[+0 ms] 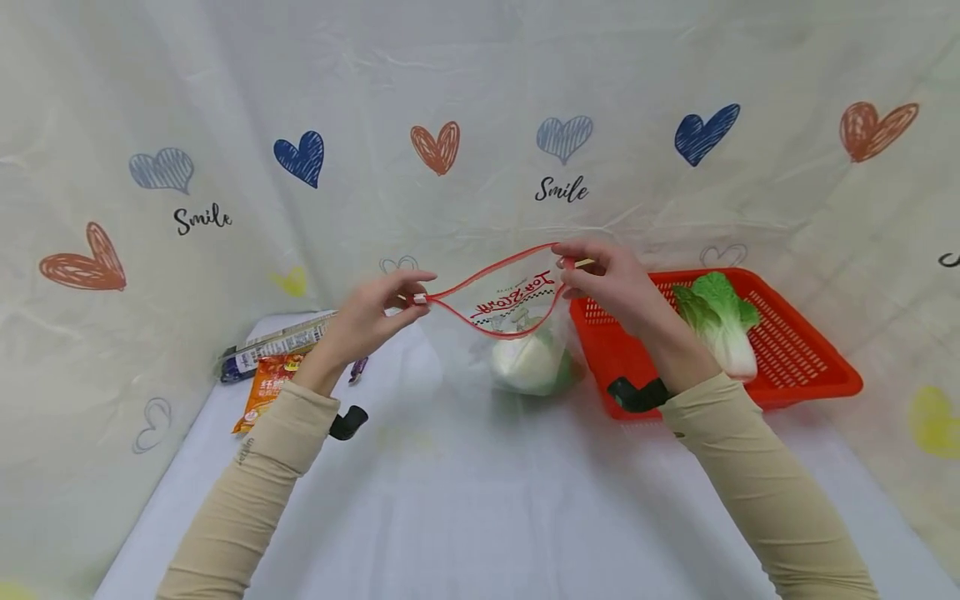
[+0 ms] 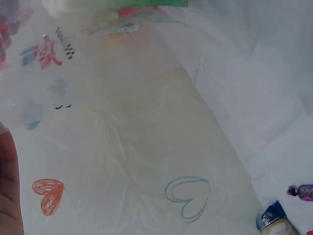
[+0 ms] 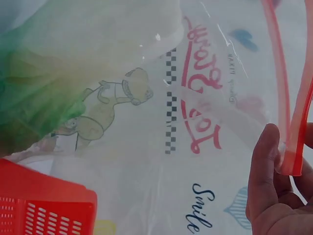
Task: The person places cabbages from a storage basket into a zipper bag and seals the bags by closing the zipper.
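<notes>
A clear zip bag (image 1: 480, 321) with a red-edged mouth and red printed lettering hangs between my two hands, its mouth spread apart. My left hand (image 1: 372, 315) pinches the left corner of the mouth, by a white slider. At the opposite corner, my right hand (image 1: 611, 279) pinches the red edge between thumb and fingers. A pale, green-tinged vegetable (image 1: 527, 362) fills the bottom of the bag; in the right wrist view its white stem and green leaves (image 3: 44, 88) show through the plastic, beside a printed dinosaur. The left wrist view catches only the edge of a hand (image 2: 9, 181).
To the right, a red plastic basket (image 1: 810, 375) holds a leafy cabbage (image 1: 722, 321). At the back left lie an orange snack packet (image 1: 266, 387), a long wrapped package (image 1: 281, 342) and a small purple-wrapped item (image 1: 358, 370). A heart-printed curtain (image 1: 480, 200) stands behind the white table (image 1: 465, 508).
</notes>
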